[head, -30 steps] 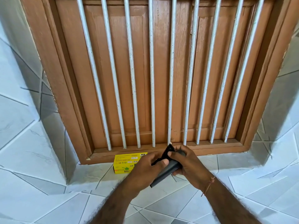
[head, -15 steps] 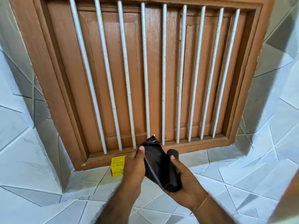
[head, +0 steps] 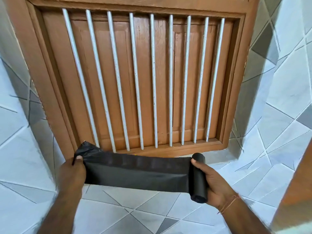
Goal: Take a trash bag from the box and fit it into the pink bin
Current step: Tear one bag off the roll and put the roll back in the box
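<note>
A black trash bag (head: 136, 171) is stretched flat between my hands, unrolled from a black roll of bags (head: 199, 179). My left hand (head: 72, 174) pinches the bag's crumpled free end at the left. On the right, my right hand (head: 214, 186) is wrapped around the upright roll, thumb on its upper part. The yellow box is hidden behind the stretched bag and my hands. No pink bin is in view.
Straight ahead is a brown wooden window frame (head: 168, 151) with white vertical bars (head: 153, 81) over shut wooden shutters. Pale tiled wall (head: 270, 132) surrounds it and slopes toward me below the sill. A blurred brown edge (head: 297, 183) stands at the far right.
My hands have drawn apart, the left going left and the right going right, unrolling a long flat length of bag. The view has shifted, and the yellow box is now covered.
</note>
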`<state>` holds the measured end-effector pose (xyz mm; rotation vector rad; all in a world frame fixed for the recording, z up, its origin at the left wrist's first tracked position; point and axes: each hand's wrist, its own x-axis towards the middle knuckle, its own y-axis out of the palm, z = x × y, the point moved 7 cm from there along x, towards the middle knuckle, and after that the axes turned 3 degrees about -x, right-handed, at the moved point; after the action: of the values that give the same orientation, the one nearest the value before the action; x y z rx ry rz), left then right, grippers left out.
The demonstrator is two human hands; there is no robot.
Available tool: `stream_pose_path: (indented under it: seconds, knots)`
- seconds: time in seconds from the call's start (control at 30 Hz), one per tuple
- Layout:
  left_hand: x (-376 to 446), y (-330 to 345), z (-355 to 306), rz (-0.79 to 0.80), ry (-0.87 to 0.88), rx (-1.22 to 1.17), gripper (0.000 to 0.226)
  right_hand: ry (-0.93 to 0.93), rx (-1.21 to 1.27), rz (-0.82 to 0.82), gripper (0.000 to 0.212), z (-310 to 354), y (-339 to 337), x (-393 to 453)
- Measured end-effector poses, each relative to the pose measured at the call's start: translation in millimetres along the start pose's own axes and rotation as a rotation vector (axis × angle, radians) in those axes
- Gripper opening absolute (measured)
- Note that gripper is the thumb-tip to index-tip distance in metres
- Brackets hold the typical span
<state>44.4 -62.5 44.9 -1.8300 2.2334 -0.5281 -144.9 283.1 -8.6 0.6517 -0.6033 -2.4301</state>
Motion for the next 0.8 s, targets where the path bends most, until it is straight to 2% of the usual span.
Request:
stream_pose_path:
  seconds: [0.07,0.1,0.13,0.17,0.27,0.33,0.37,0.4,0.47,0.6,0.7,0.8]
  knots:
    - [-50.1,-17.5,-40.3,-0.276,0.408,0.331,0.049,0.004,-0.083,0.064,0.067,6.3,-4.7,-6.6]
    - [-86.5,-16.9,-63.5,-0.342,0.621,0.35,0.052,-0.004,-0.126,0.102,0.068,8.4,-5.1,-9.8]
    - [-119.0,-4.4,-80.5,-0.277,0.786,0.305,0.053,-0.021,-0.156,0.156,0.066,10.0,-1.9,-12.7]
    - [-146.3,16.7,-93.2,-0.109,0.876,0.238,0.051,-0.029,-0.178,0.208,0.06,10.3,2.5,-15.4]
    - [-199.5,101.5,-99.1,0.558,0.833,0.177,0.055,-0.004,-0.239,0.377,0.048,6.6,21.0,-27.5]
    - [-208.7,133.7,-81.4,0.847,0.579,0.067,0.043,0.009,-0.25,0.438,0.048,3.2,28.1,-29.5]
    - [-207.8,136.3,-68.8,0.908,0.423,0.008,0.038,0.025,-0.247,0.434,0.051,2.0,27.8,-30.5]
    - [-206.1,134.8,-59.4,0.939,0.327,-0.047,0.036,0.044,-0.248,0.409,0.056,2.5,25.2,-31.6]
    - [-206.2,120.0,-51.7,0.953,0.326,-0.076,0.03,0.079,-0.244,0.34,0.061,1.2,13.8,-34.1]
    - [-197.8,83.8,-62.3,0.929,0.472,-0.004,0.025,0.132,-0.176,0.284,0.055,-5.7,2.7,-45.2]
    - [-180.8,54.6,-69.2,0.885,0.584,0.096,0.033,0.115,-0.134,0.301,0.064,-11.7,12.1,-57.6]
    - [-154.4,18.0,-64.6,0.819,0.671,0.177,0.026,0.087,-0.132,0.267,0.071,-19.1,18.7,-68.1]
